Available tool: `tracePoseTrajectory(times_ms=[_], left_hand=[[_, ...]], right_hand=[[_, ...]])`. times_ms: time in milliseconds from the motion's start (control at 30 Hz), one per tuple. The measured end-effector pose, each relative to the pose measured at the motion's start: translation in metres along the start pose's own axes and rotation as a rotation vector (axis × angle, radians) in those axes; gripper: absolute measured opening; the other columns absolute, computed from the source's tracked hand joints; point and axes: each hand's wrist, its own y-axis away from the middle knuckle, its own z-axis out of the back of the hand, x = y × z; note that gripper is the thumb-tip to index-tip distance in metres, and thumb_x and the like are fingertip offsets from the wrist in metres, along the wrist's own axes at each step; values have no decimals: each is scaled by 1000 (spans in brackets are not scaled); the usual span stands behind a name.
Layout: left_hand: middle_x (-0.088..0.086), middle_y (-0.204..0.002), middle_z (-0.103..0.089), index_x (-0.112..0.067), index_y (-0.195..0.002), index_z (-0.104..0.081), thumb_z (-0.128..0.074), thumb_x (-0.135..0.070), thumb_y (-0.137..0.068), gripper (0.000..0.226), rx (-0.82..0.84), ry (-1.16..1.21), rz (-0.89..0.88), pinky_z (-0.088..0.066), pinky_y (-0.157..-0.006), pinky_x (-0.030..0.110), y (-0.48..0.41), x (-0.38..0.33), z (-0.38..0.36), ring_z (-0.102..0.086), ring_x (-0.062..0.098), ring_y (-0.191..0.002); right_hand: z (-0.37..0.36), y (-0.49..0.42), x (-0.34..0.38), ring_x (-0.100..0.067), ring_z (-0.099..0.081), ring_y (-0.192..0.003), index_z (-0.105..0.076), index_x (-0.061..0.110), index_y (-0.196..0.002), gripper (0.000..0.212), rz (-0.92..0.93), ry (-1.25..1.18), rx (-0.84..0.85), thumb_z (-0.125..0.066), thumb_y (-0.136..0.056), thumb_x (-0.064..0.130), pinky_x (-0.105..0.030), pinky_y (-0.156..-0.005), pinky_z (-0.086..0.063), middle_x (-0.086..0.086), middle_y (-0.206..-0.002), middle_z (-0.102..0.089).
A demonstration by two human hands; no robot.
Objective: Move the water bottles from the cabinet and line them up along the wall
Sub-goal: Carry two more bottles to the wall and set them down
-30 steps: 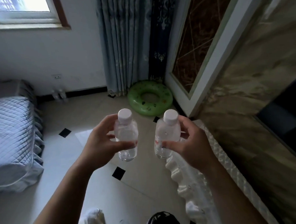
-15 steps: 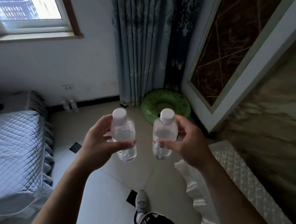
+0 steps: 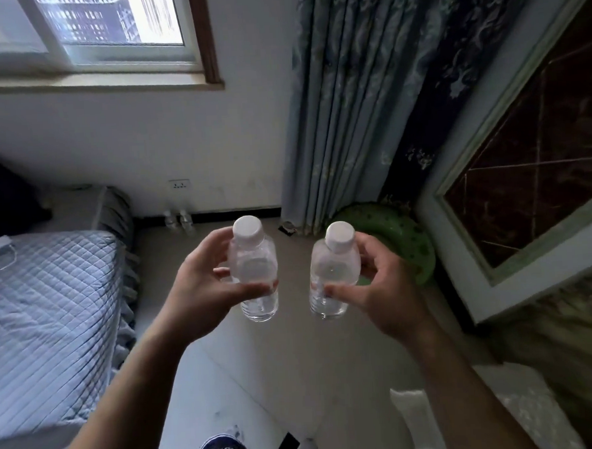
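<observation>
Gripping upright bottles, left hand (image 3: 202, 291) round left bottle (image 3: 254, 271), right hand (image 3: 383, 288) round right bottle (image 3: 335, 273)

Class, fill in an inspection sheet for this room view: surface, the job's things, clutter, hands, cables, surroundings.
Surface: pale tiled floor, some dark inset tiles.
Job's things: two clear plastic water bottles with white caps, one in each hand; two more small bottles upright at the white wall.
Clutter: green inflatable swim ring by the blue curtain.
Hands: left hand and right hand each grip a bottle.
Cables: white charger cable on the blue quilted bed.
Surroundings: window, wall socket.
</observation>
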Motion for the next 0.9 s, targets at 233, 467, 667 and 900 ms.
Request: tracePoseTrajectory(times_ms=[233, 467, 667, 900], left_hand=[[-1, -104, -72, -37, -110, -61, -94, -24, -48, 71, 9, 19, -3, -54, -89, 49, -95, 33, 73, -69, 18, -96], [-1, -101, -72, -36, -111, -60, -91, -28, -50, 69, 44, 24, -3, -54, -88, 47, -194, 59, 169, -70, 19, -93], [-2, -101, -72, -38, -110, -60, -91, -18, -54, 67, 16, -13, 4, -54, -91, 48, -270, 78, 236, -69, 18, -95], [-5, -105, -71, -39, -112, -59, -89, -23, -52, 68, 7, -2, 33, -54, -90, 41, -352, 100, 281, -69, 15, -95]], right_hand=[[-70, -103, 23, -7, -66, -97, -59, 34, -115, 65, -8, 12, 5, -88, -58, 23, -37, -87, -55, 10, -104, -70], [-156, -208, 59, -2, -65, -93, -60, 34, -114, 64, -44, -11, -18, -89, -59, 18, -24, -81, -54, 12, -102, -70], [-212, -287, 87, -5, -67, -92, -59, 30, -115, 64, -36, -28, 2, -89, -60, 16, -28, -82, -56, 10, -101, -71], [-256, -382, 89, -10, -68, -94, -58, 35, -116, 67, -38, -21, 52, -87, -57, 25, -44, -85, -56, 9, -101, -72]])
